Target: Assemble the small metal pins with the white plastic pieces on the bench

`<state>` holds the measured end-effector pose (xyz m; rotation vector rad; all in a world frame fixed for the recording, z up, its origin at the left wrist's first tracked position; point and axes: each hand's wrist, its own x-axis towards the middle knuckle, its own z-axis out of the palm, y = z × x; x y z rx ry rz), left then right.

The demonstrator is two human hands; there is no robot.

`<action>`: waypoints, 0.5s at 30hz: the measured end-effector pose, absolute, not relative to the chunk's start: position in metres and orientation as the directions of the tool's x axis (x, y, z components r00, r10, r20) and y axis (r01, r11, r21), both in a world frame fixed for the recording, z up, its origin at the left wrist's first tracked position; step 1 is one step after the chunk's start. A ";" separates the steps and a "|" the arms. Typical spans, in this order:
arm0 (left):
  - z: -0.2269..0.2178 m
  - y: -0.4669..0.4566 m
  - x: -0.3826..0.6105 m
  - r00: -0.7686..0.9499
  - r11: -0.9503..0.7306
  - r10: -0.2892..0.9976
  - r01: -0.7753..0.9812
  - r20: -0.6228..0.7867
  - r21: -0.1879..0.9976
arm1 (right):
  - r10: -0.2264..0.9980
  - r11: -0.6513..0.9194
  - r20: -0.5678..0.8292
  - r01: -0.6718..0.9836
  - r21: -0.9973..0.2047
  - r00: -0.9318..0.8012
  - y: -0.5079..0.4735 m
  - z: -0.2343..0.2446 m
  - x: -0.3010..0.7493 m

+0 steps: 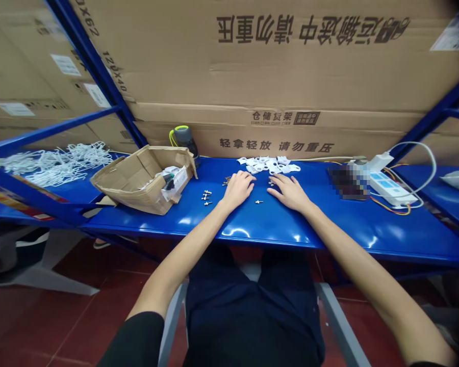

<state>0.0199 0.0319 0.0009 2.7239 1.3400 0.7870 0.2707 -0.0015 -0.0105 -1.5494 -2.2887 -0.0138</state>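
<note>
Left hand partly covers a few brown-gold screws; right hand hides most of what lies under its fingertips, possibly more small metal parts. Fingers of both bend down toward the blue shelf; cannot tell whether either pinches anything. Pixelation masks an item beside the power strip. Shelf's front edge runs below the wrists; bare surface between the hands and right of the right hand. Silvery, pin-ended fittings cluster left of the left hand; one loose fitting lies between the hands, nearer the edge. White holed plastic pieces overlap behind.
</note>
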 end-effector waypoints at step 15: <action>0.004 0.036 0.006 0.483 -0.558 0.795 0.819 0.366 0.132 | 0.850 0.423 0.425 0.884 -0.199 -0.311 0.001 -0.002 0.278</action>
